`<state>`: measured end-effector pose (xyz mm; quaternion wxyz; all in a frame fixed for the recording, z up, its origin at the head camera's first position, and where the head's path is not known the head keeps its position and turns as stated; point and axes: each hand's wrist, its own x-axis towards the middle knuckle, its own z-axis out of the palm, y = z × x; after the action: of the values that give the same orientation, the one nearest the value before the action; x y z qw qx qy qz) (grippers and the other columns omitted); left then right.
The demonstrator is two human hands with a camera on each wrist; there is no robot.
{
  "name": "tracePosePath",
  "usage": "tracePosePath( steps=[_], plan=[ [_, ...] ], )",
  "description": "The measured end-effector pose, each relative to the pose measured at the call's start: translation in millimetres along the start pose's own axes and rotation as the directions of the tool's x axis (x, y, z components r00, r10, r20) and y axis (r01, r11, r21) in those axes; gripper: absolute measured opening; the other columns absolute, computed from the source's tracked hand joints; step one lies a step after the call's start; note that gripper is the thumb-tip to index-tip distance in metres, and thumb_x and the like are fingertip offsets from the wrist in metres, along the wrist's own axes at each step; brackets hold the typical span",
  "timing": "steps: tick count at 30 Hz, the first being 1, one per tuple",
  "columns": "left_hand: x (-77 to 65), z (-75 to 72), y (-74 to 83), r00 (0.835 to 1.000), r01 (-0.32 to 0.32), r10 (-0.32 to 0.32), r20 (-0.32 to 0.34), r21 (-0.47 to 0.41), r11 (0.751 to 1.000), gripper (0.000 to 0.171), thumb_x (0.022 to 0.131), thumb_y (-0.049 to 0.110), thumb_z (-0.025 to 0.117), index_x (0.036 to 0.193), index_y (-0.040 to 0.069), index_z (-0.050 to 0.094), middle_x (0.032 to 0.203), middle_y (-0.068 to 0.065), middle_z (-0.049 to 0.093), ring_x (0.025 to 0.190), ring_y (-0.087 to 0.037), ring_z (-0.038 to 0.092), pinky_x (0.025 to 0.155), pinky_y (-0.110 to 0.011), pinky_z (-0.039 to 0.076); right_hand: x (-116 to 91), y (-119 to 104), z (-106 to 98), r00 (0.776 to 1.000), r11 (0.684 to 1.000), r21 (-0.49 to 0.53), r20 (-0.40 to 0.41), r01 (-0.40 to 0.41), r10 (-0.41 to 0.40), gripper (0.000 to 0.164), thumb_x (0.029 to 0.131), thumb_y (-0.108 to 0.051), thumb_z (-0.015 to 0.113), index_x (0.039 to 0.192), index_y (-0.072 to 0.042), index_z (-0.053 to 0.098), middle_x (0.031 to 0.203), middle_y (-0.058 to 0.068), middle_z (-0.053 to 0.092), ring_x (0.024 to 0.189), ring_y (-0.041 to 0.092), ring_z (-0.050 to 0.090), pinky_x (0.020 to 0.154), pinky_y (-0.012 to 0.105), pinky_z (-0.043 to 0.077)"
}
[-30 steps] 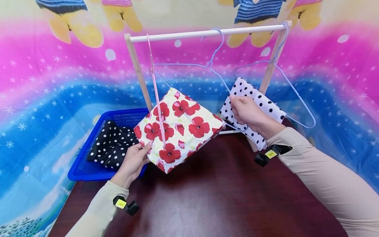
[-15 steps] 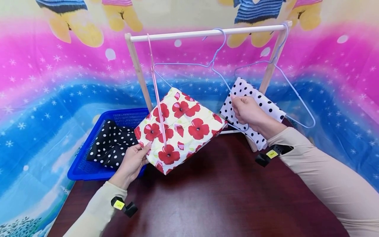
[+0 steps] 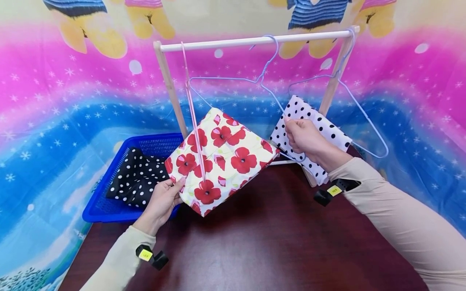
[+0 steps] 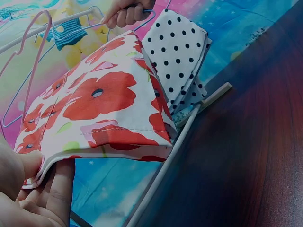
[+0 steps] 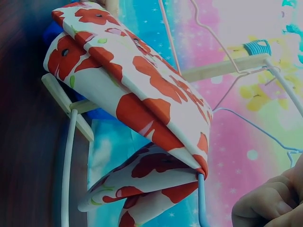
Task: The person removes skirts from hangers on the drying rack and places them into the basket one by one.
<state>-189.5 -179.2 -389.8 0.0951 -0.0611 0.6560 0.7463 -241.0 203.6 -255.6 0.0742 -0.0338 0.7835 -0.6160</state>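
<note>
In the head view, a folded cloth with red flowers (image 3: 227, 147) hangs over the lower bar of a light-blue wire hanger (image 3: 243, 79). My left hand (image 3: 162, 200) pinches the cloth's lower left edge between thumb and fingers, as the left wrist view also shows. With curled fingers my right hand (image 3: 305, 135) grips the right side of this hanger. Its hook sits over the rack's top rail (image 3: 225, 43). In the right wrist view the hanger bar (image 5: 202, 203) enters the cloth's fold, and part of the right hand shows at the lower right.
A pink hanger (image 3: 191, 109) hangs edge-on at the left, in front of the cloth. Behind my right hand, a white cloth with black dots (image 3: 296, 107) hangs on another blue hanger (image 3: 367, 117). A blue basket (image 3: 98, 217) holds a black dotted cloth (image 3: 136, 178) on the dark table (image 3: 262, 242).
The flowered cloth's lower corner has been drawn slightly down and left by my left hand. My right hand and the gripped hanger have shifted a little to the right.
</note>
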Motion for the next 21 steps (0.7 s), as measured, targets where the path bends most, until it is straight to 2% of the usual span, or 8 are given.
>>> tracePosePath(
  steps=[11,21],
  plan=[
    [-3.8,-2.6,0.7,1.000,0.018,-0.017,-0.014,0.035,0.999,0.053,0.106,0.030,0.052,0.143,-0.007,0.044,0.093,0.012,0.073,0.084,-0.003,0.071,0.078,-0.019,0.060,-1.2,-0.4,-1.8,1.000,1.000,-0.009,0.012,0.015,-0.015,0.054,0.110,-0.040,0.034,0.061,-0.017,0.034,0.050,-0.008,0.028,0.042,0.006,0.022,0.042,0.024,0.018],
    [-5.0,-5.3,-0.6,1.000,0.010,-0.009,-0.012,0.039,0.999,0.053,0.106,0.030,0.052,0.143,-0.007,0.044,0.093,0.014,0.073,0.084,-0.002,0.071,0.078,-0.019,0.060,-0.6,-0.2,-2.9,0.999,1.000,0.020,0.036,0.017,-0.018,0.055,0.110,-0.041,0.035,0.060,-0.017,0.034,0.049,-0.009,0.028,0.041,0.006,0.022,0.047,0.031,0.011]
  ],
)
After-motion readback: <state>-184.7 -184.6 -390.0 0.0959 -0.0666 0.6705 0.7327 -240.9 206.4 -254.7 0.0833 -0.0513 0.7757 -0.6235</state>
